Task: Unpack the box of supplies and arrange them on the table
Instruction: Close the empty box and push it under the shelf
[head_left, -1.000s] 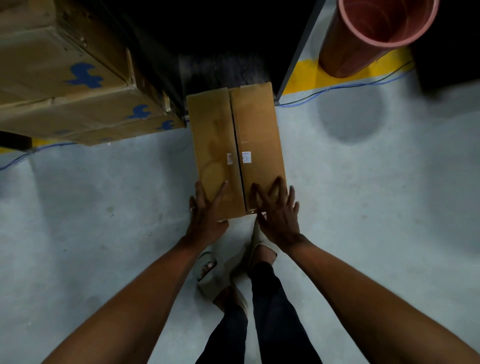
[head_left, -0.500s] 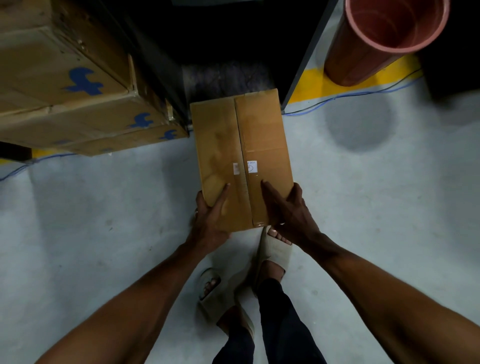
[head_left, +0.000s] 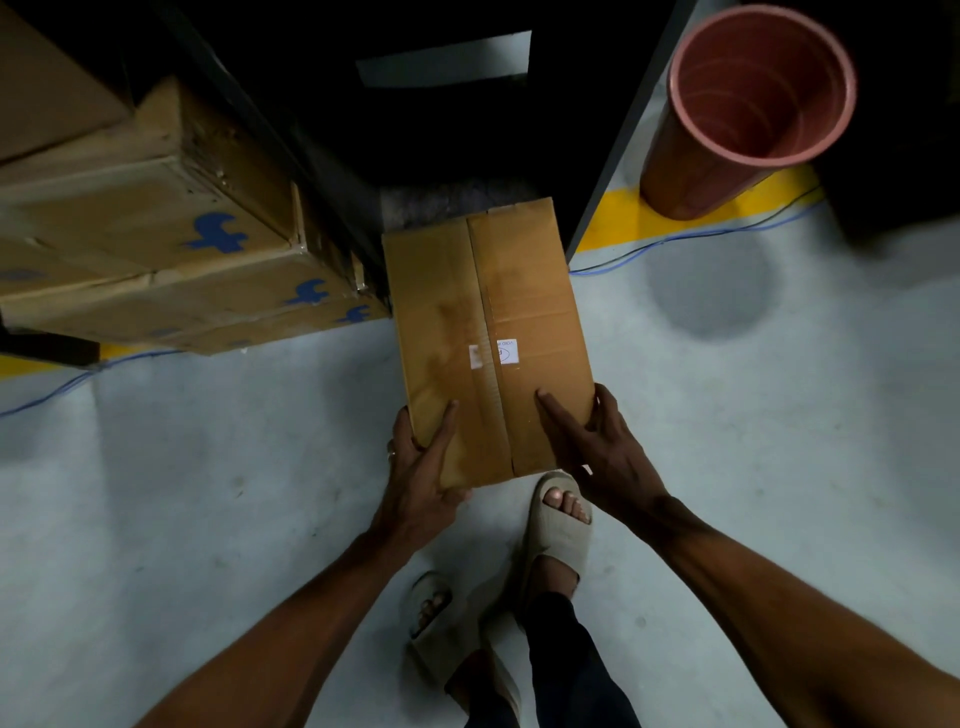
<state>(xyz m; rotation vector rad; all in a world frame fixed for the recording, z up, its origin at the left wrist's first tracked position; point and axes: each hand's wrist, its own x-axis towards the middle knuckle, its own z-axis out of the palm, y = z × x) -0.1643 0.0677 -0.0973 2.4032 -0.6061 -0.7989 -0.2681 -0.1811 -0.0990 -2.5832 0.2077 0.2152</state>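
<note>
One closed cardboard box (head_left: 488, 343) is held between two hands over a pale grey floor (head_left: 779, 467). Its two top flaps meet along a taped seam that runs lengthwise, and one small white label (head_left: 501, 352) sits across that seam.

The left hand (head_left: 421, 467) takes the near left corner: its thumb lies flat on the top face and its fingers curl round the left side, so this grip holds the box. The right hand (head_left: 602, 447) takes the near right corner the same way, thumb stretched over the top, fingers wrapped round the right edge, also holding the box. The box lies just ahead of both hands, its far end reaching toward a dark shelf unit (head_left: 441, 130).

Below the box are the person's two feet in pale sandals (head_left: 558, 530).

To the left, a stack of larger cardboard cartons (head_left: 156, 249) bears blue printed marks; at least three cartons show, all shut. To the upper right stands one tall reddish bin (head_left: 748, 104), open at the top; what lies in it cannot be made out. A yellow floor stripe (head_left: 623, 218) and a thin blue cable (head_left: 701, 239) run past its base.
</note>
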